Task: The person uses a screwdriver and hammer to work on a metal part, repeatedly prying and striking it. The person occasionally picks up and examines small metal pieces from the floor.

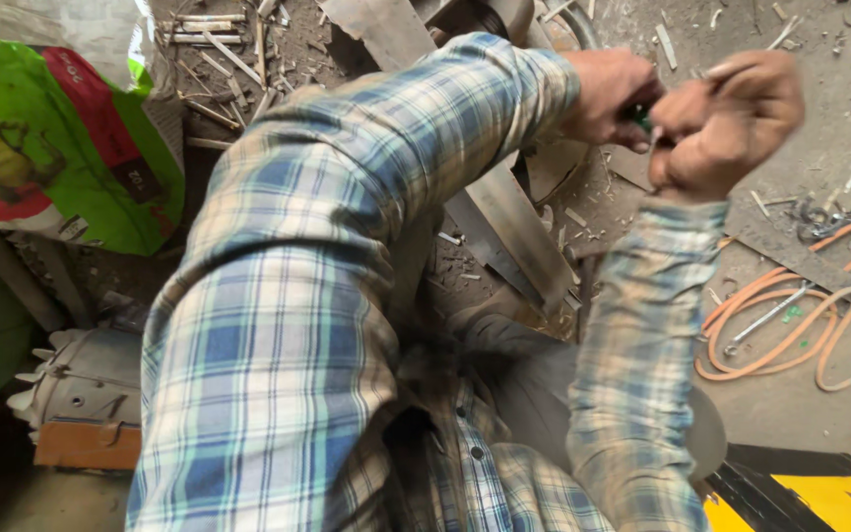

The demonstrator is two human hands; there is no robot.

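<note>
Both my arms, in blue and tan plaid sleeves, reach forward and meet at the upper right. My left hand (611,94) is closed around a small dark green object (639,118) that shows only between the fingers. My right hand (731,123) is clenched right beside it, touching it, and seems to pinch a thin pale wire or stick (654,148). The picture is blurred, so the held things cannot be told exactly. Below the hands lies a long flat metal strip (519,232) on the dusty ground.
An orange hose (790,325) is coiled on the ground at right with a metal tool (765,317) on it. A green and red sack (61,148) stands at left, a pale ribbed motor housing (86,389) below it, a yellow and black box (810,493) at bottom right. Wood splinters litter the floor.
</note>
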